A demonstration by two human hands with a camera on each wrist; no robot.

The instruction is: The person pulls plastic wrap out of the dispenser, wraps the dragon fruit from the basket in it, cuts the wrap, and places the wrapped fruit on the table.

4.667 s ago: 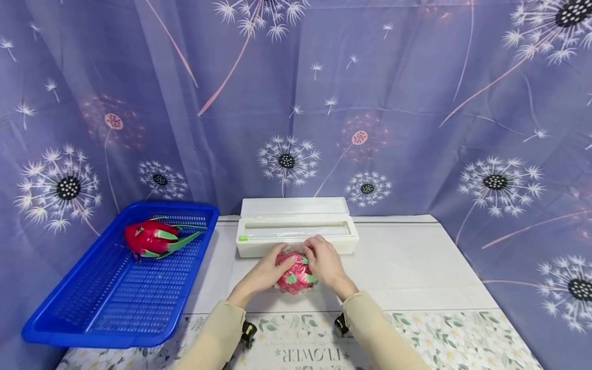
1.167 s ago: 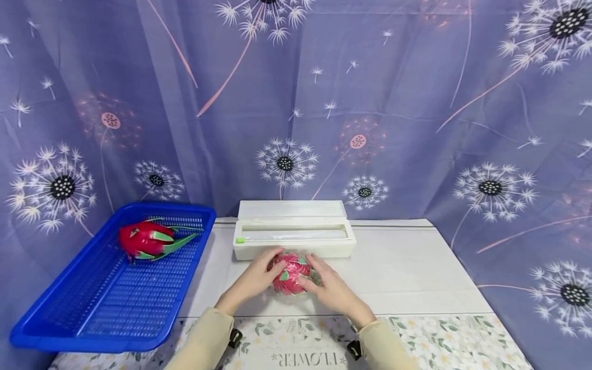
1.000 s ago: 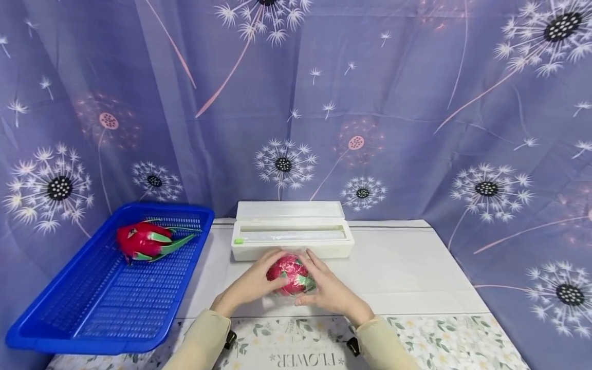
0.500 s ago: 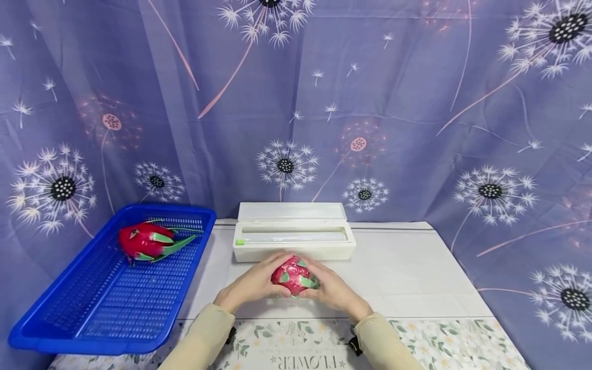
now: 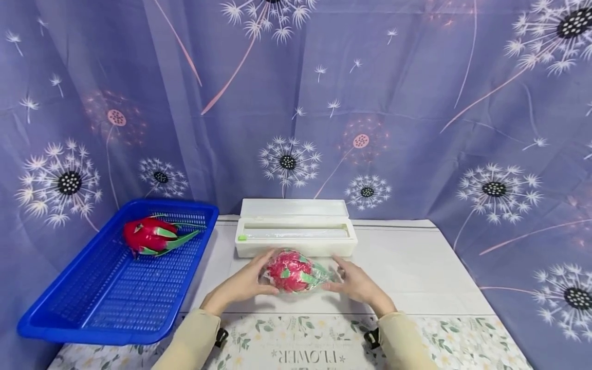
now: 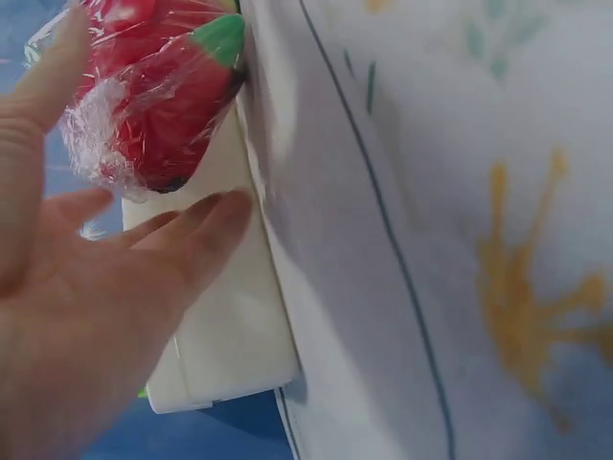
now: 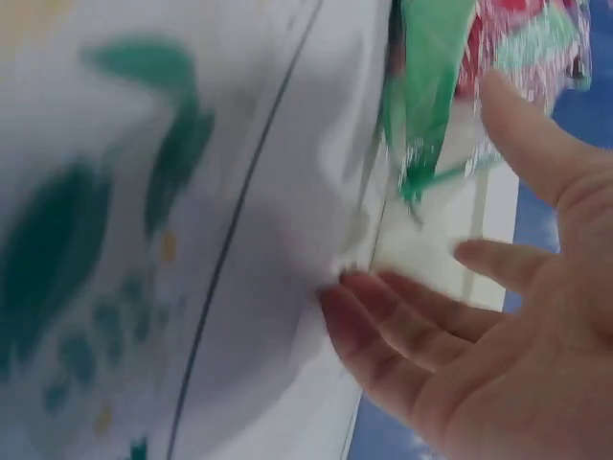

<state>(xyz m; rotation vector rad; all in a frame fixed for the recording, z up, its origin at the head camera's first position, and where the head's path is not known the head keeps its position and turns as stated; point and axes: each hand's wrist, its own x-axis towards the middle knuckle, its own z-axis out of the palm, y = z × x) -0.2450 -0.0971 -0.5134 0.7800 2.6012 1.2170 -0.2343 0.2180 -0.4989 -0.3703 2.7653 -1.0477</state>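
A red dragon fruit (image 5: 290, 271) with green leaves, wrapped in clear cling film, lies on the white table in front of the cling film box (image 5: 296, 250). Its leaves point right. Close by its rounded end is my left hand (image 5: 244, 281), fingers spread and thumb apart. My right hand (image 5: 359, 283) is beside the leafy end with loosely extended fingers. In the left wrist view, crumpled film bunches at the end of the dragon fruit (image 6: 163, 105), near my thumb. The right wrist view has green leaves (image 7: 426, 86) under film, above my relaxed right fingers (image 7: 383, 335).
The box's lid (image 5: 294, 208) stands raised, with a film roll (image 5: 296, 234) inside and a green slider at the left. At left, a blue basket (image 5: 111, 338) holds another red dragon fruit (image 5: 150, 236). A floral cloth (image 5: 444, 339) covers the front edge.
Earlier my fingers worked at the top of the film, then both hands turned and cupped the dragon fruit. Now the hands have parted, the right one moving right, and the leaves show.
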